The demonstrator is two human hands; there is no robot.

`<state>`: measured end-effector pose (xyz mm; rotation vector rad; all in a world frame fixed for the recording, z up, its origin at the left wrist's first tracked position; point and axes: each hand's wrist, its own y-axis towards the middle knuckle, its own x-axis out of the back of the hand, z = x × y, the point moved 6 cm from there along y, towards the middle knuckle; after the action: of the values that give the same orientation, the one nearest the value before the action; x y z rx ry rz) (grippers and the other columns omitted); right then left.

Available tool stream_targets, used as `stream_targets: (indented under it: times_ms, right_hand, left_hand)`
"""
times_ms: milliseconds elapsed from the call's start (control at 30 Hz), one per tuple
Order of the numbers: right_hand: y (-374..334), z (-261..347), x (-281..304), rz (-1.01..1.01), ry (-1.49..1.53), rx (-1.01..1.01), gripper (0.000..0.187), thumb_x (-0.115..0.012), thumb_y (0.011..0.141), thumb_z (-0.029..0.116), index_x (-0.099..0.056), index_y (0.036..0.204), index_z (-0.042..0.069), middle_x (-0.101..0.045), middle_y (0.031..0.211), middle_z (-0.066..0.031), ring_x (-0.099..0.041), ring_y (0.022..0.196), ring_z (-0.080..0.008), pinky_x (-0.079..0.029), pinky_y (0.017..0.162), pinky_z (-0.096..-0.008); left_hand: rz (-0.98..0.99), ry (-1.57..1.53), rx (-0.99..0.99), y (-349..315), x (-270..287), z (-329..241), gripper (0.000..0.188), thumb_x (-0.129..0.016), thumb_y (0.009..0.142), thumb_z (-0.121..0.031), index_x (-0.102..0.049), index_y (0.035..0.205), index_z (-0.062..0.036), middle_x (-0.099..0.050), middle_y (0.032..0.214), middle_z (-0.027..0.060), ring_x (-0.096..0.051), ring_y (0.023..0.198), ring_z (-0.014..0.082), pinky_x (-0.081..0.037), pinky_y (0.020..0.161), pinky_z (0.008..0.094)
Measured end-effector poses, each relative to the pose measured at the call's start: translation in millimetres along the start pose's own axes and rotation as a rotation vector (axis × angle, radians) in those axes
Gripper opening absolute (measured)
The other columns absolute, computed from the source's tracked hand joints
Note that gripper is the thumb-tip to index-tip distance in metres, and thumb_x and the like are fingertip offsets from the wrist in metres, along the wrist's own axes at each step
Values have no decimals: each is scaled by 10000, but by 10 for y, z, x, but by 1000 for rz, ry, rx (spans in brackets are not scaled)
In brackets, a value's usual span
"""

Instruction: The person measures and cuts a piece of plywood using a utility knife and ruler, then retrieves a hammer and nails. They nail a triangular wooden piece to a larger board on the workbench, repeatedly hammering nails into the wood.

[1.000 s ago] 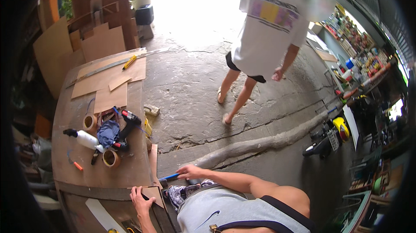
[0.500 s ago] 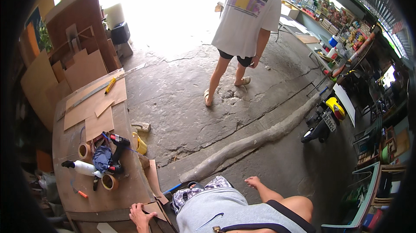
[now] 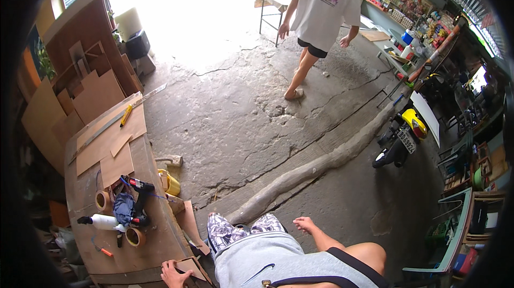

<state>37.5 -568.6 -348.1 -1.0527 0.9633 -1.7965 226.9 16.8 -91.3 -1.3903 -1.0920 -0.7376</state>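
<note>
At the near corner of the wooden workbench (image 3: 152, 234), my left hand (image 3: 174, 274) grips a small flat piece of brown board (image 3: 188, 265), its thumb lying across the piece. My right hand (image 3: 305, 225) hangs in front of my body over the concrete floor, fingers loosely bent and apart, with nothing visible in them. On the bench beyond my left hand lie a cordless drill (image 3: 140, 194) with a dark blue cloth (image 3: 124, 207) against it, a white spray bottle (image 3: 104, 221), a roll of tape (image 3: 135, 237) and an orange-handled tool (image 3: 106, 252).
Plywood sheets (image 3: 101, 95) lean at the far left. Thin boards, a metal ruler (image 3: 101, 130) and a yellow cutter (image 3: 126, 115) lie on the bench. A person (image 3: 324, 15) walks ahead. A long raised ridge (image 3: 316, 166) crosses the floor; a motorcycle (image 3: 404, 138) stands right.
The person ahead has stepped farther away and to the right, uncovering a small table. My view has shifted slightly as I walk. My left hand stays at the bench corner.
</note>
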Motion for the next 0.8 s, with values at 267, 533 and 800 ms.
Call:
stream_targets:
  times_ms: [267, 533, 800]
  right_hand:
    - [268, 804, 88, -77, 47, 78, 375, -758, 844, 347, -699, 1143, 129, -712, 917, 6, -611, 669, -69, -434, 527, -238]
    - [1018, 2182, -391, 0, 42, 241, 496, -779, 798, 392, -705, 1178, 82, -738, 1016, -86, -686, 816, -154, -553, 696, -315]
    - [1378, 4819, 73, 5, 129, 492, 484, -784, 818, 359, -684, 1184, 58, -714, 918, -40, -615, 719, -113, -511, 636, -287]
  left_hand:
    - [-37, 71, -7, 112, 351, -360, 852, -791, 606, -671, -609, 1274, -175, -559, 1283, 155, -540, 1175, 368, -456, 965, 492]
    - [-717, -29, -454, 1464, 1039, -2047, 621, -812, 721, -495, -643, 1186, -121, -615, 1159, 106, -594, 992, 310, -469, 804, 474]
    - [-452, -447, -410, 3794, 987, -3409, 783, -875, 598, -369, -571, 1254, -68, -510, 1278, 179, -484, 1191, 399, -393, 1023, 502]
